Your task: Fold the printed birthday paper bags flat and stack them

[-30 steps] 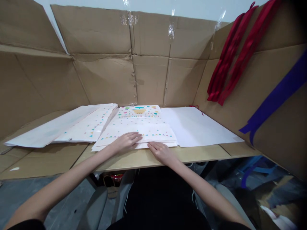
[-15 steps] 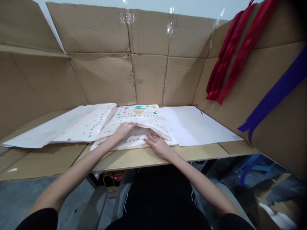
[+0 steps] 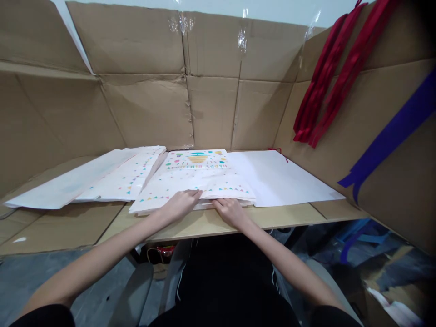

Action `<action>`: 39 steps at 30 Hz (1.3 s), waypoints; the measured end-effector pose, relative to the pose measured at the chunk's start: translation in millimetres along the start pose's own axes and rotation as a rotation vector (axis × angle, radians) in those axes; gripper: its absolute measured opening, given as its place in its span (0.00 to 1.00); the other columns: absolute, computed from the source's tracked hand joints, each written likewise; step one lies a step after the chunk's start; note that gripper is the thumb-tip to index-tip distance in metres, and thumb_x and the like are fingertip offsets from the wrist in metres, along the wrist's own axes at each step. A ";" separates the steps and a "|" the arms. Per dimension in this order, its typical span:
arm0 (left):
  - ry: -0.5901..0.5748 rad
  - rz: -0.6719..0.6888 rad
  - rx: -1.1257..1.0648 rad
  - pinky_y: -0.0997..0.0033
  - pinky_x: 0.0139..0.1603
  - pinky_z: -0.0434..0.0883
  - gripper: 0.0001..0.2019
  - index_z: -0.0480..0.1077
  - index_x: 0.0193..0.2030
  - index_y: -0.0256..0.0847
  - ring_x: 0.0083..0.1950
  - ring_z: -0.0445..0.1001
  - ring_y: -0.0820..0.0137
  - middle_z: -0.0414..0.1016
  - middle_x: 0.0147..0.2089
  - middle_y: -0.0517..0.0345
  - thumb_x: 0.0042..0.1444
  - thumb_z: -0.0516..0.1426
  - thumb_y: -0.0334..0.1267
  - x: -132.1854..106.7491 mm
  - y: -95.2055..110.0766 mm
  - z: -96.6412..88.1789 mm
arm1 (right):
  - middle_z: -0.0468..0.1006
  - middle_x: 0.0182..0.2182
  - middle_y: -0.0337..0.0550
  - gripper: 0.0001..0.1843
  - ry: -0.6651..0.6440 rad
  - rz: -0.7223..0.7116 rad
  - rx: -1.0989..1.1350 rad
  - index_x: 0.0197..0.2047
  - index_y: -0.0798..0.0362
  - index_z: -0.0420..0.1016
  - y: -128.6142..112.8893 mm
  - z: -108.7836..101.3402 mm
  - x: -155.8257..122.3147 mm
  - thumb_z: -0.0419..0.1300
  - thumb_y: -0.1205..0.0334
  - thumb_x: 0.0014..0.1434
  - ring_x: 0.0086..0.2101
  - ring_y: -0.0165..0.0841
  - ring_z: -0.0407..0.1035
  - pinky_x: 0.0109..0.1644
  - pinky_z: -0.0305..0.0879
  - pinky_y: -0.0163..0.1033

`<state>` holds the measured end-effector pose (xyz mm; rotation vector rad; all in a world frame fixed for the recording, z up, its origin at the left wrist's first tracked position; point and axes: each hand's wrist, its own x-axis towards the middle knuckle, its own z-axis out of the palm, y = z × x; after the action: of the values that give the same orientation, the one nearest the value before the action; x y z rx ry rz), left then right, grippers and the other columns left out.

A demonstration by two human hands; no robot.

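Observation:
A stack of white sheets [image 3: 190, 179] lies in front of me on the table, printed with "HAPPY BIRTHDAY", a yellow-striped cake and small coloured triangles. The print faces away from me. My left hand [image 3: 181, 204] is closed on the near edge of the top sheets, pinching them near the middle. Just right of it, my right hand [image 3: 230, 210] grips the same edge, its fingertips partly tucked under the upper sheets. Whether these are single sheets or flat bags I cannot tell.
More printed sheets [image 3: 112, 177] lie to the left, overlapping. A plain white sheet [image 3: 272, 177] lies at right. Cardboard walls [image 3: 143, 109] enclose the table [image 3: 272, 218] at the back and sides. Red ribbons [image 3: 327, 86] and a blue ribbon [image 3: 384, 136] hang on the right wall.
The lifted near edge of the top sheets has come down flat toward me. My left hand moved nearer with it; my right hand shifted slightly right and nearer.

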<state>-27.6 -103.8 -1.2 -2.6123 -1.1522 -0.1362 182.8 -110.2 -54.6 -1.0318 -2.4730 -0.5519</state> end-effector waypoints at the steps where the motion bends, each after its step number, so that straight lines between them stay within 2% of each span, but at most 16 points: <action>1: 0.013 0.016 0.010 0.67 0.45 0.71 0.18 0.65 0.55 0.33 0.49 0.74 0.62 0.72 0.53 0.43 0.58 0.49 0.26 -2.7 -2.3 5.7 | 0.77 0.33 0.48 0.13 0.066 -0.046 -0.062 0.41 0.58 0.75 -0.3 1.3 -2.4 0.50 0.73 0.62 0.32 0.33 0.70 0.33 0.62 0.36; 3: 0.044 0.046 0.028 0.66 0.47 0.71 0.19 0.63 0.57 0.32 0.52 0.73 0.62 0.70 0.55 0.42 0.59 0.48 0.26 -7.3 -6.9 16.2 | 0.75 0.29 0.45 0.12 0.213 -0.110 -0.170 0.36 0.58 0.74 -0.6 2.8 -5.2 0.50 0.74 0.61 0.29 0.31 0.67 0.30 0.58 0.36; 6: 0.072 0.071 0.050 0.66 0.48 0.71 0.20 0.62 0.58 0.32 0.53 0.72 0.62 0.70 0.56 0.43 0.60 0.47 0.26 -12.2 -10.4 26.3 | 0.70 0.25 0.43 0.11 0.386 -0.160 -0.258 0.32 0.57 0.72 0.4 2.1 -3.5 0.50 0.73 0.62 0.28 0.30 0.63 0.30 0.54 0.38; 10: 0.122 0.119 0.063 0.66 0.49 0.70 0.18 0.64 0.57 0.32 0.53 0.71 0.63 0.71 0.55 0.42 0.61 0.46 0.29 -15.6 -10.7 32.3 | 0.69 0.27 0.44 0.13 0.468 -0.249 -0.267 0.28 0.55 0.68 7.6 -1.4 3.2 0.49 0.72 0.63 0.30 0.32 0.62 0.35 0.55 0.40; 13: 0.180 0.152 0.092 0.65 0.52 0.68 0.18 0.64 0.57 0.31 0.54 0.71 0.63 0.71 0.55 0.42 0.65 0.44 0.34 -16.9 -12.8 36.3 | 0.72 0.32 0.46 0.12 0.391 -0.308 -0.264 0.32 0.54 0.68 14.7 -4.6 5.9 0.47 0.71 0.64 0.31 0.32 0.63 0.36 0.56 0.40; 16: 0.223 0.171 0.144 0.62 0.54 0.66 0.19 0.64 0.58 0.32 0.56 0.69 0.61 0.69 0.57 0.42 0.66 0.43 0.38 -18.3 -16.9 40.3 | 0.74 0.40 0.49 0.10 0.261 -0.316 -0.276 0.42 0.55 0.69 19.1 -7.3 5.8 0.48 0.69 0.64 0.37 0.35 0.66 0.38 0.60 0.41; 19: 0.255 0.194 0.178 0.57 0.55 0.64 0.21 0.61 0.62 0.35 0.59 0.66 0.59 0.64 0.61 0.42 0.66 0.44 0.42 -20.5 -21.3 42.0 | 0.72 0.48 0.53 0.13 0.121 -0.242 -0.274 0.50 0.56 0.67 21.3 -7.5 3.7 0.48 0.68 0.64 0.43 0.39 0.67 0.41 0.63 0.43; 22: 0.307 0.251 0.174 0.57 0.56 0.63 0.22 0.58 0.63 0.34 0.59 0.66 0.59 0.64 0.61 0.41 0.66 0.44 0.41 -23.9 -25.8 40.8 | 0.72 0.50 0.54 0.17 0.024 -0.173 -0.267 0.54 0.59 0.65 24.8 -4.9 1.2 0.48 0.71 0.63 0.46 0.40 0.68 0.39 0.67 0.41; 26: 0.350 0.342 0.169 0.61 0.52 0.66 0.20 0.58 0.63 0.33 0.54 0.70 0.63 0.68 0.58 0.42 0.66 0.42 0.33 -25.8 -32.6 38.0 | 0.70 0.53 0.54 0.19 -0.008 -0.192 -0.256 0.57 0.60 0.62 35.1 -1.3 3.5 0.45 0.71 0.64 0.50 0.40 0.66 0.36 0.69 0.39; 33: 0.395 0.314 0.093 0.64 0.48 0.68 0.19 0.63 0.59 0.35 0.51 0.71 0.64 0.71 0.54 0.45 0.66 0.45 0.40 -14.2 -42.6 45.9 | 0.72 0.50 0.54 0.18 -0.134 -0.244 -0.253 0.58 0.57 0.61 51.3 4.1 17.5 0.45 0.68 0.66 0.44 0.37 0.69 0.31 0.67 0.36; 37: 0.373 0.312 0.006 0.63 0.50 0.68 0.18 0.65 0.58 0.39 0.52 0.70 0.66 0.72 0.54 0.48 0.66 0.46 0.41 -10.8 -47.6 51.2 | 0.72 0.49 0.53 0.19 -0.129 -0.233 -0.216 0.59 0.55 0.60 54.5 8.6 22.6 0.47 0.69 0.65 0.43 0.36 0.68 0.33 0.66 0.36; 39: 0.346 0.301 -0.024 0.63 0.50 0.67 0.18 0.65 0.58 0.40 0.53 0.70 0.65 0.72 0.55 0.48 0.66 0.46 0.43 -10.6 -49.7 52.0 | 0.72 0.50 0.52 0.19 -0.113 -0.225 -0.172 0.60 0.55 0.60 55.7 9.3 24.2 0.47 0.65 0.66 0.43 0.36 0.68 0.37 0.66 0.38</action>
<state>-72.7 -64.1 -42.2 -2.6079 -0.6387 -0.5163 206.1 -55.6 -39.1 -0.8719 -2.6995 -0.8096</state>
